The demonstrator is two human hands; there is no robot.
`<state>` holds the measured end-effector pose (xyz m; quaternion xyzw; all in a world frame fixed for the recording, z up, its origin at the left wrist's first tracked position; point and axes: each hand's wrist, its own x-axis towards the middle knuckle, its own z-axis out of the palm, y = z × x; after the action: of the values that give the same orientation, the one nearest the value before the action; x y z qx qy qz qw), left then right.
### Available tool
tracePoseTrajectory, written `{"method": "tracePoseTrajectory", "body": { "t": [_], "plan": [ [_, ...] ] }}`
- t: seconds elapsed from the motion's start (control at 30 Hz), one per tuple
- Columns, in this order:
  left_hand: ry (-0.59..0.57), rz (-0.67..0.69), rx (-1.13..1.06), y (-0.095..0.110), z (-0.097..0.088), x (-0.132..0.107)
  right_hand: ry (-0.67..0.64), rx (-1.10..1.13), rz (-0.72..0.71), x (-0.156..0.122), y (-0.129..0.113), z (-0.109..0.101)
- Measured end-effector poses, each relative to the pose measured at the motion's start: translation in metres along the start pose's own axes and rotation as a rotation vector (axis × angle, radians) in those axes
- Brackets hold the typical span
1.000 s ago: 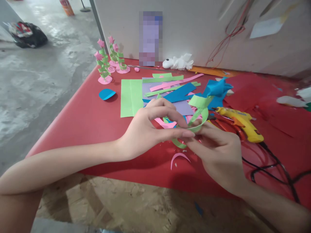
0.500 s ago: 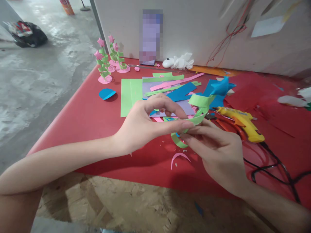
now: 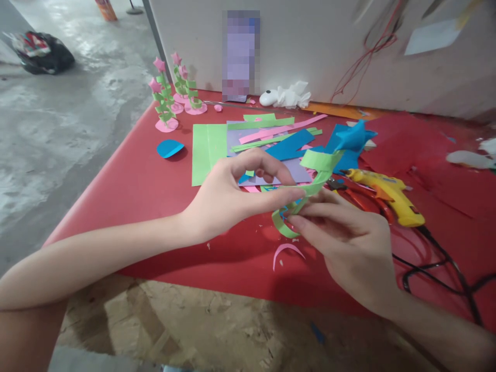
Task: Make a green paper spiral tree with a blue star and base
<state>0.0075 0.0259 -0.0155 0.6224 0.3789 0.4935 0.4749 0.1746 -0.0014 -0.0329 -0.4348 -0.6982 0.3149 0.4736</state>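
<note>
Green curled-paper stem (image 3: 318, 185) pinched two-handed

Right of centre above the red tabletop (image 3: 116, 206), the left hand (image 3: 236, 194) pinched a curl, the right hand (image 3: 352, 237) the part nearer. Tipped with a folded blue paper star (image 3: 354, 137), it seemed light, flexible (easily creased), best held mid-stem. No writing was legible.

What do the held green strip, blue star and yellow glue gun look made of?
Green strip: likely matte paper; it's thin and curls. Blue star: probably folded paper, dull, with creased-looking points. Glue gun: seemingly smooth hard plastic, judging by its moulded body.
</note>
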Motion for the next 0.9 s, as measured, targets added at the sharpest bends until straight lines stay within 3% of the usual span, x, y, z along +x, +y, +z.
{"method": "tracePoseTrajectory", "body": {
  "t": [0.4, 0.9],
  "plan": [
    [-0.007, -0.030, -0.010, -0.0019, -0.0012, 0.0007, 0.017, 0.017, -0.027, -0.0010, 0.0002, 0.0008],
    [0.026, -0.060, -0.032, -0.0014, 0.0034, -0.0013, -0.004, 0.005, 0.060, -0.0011, -0.0030, 0.0004]
  ]
}}
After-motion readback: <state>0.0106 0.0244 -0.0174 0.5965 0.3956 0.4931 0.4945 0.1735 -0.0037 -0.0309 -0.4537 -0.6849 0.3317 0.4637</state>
